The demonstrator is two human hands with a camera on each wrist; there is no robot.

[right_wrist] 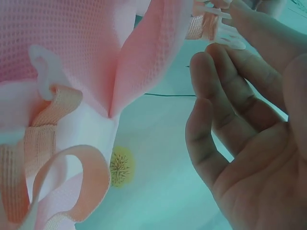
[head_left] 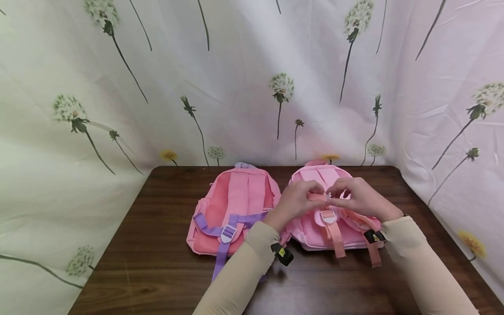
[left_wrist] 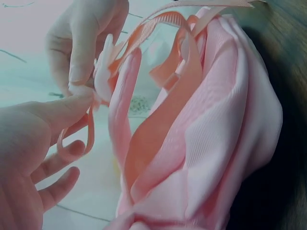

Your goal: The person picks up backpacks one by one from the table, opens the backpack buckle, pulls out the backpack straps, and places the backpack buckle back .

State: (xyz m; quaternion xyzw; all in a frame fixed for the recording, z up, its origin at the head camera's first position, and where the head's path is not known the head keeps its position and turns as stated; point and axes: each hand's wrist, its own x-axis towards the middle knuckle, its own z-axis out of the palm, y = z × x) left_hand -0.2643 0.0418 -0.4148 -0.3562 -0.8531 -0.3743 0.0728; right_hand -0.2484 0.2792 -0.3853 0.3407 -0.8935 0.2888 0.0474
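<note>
Both hands meet above the pink backpack [head_left: 311, 236] on the right. Between their fingertips is a small white plastic buckle [right_wrist: 230, 37] on an orange strap [right_wrist: 195, 28]. My left hand [head_left: 293, 199] pinches it from the left, thumb against fingers; a loop of orange strap [left_wrist: 89, 134] hangs below its thumb. From the other side my right hand [head_left: 360, 199] pinches the buckle with its thumb and forefinger, the other fingers loosely bent. Fingers partly cover the buckle, so whether its halves are joined I cannot tell. A white strap adjuster [head_left: 328, 216] sits just below the hands.
To the left lies another pink backpack [head_left: 214, 208] with purple straps [head_left: 222, 256] and a white adjuster [head_left: 228, 233]. Loose orange strap ends [head_left: 335, 240] hang over the right backpack. Both bags lie on a dark wooden table [head_left: 157, 262], before a flower-printed cloth [head_left: 244, 109].
</note>
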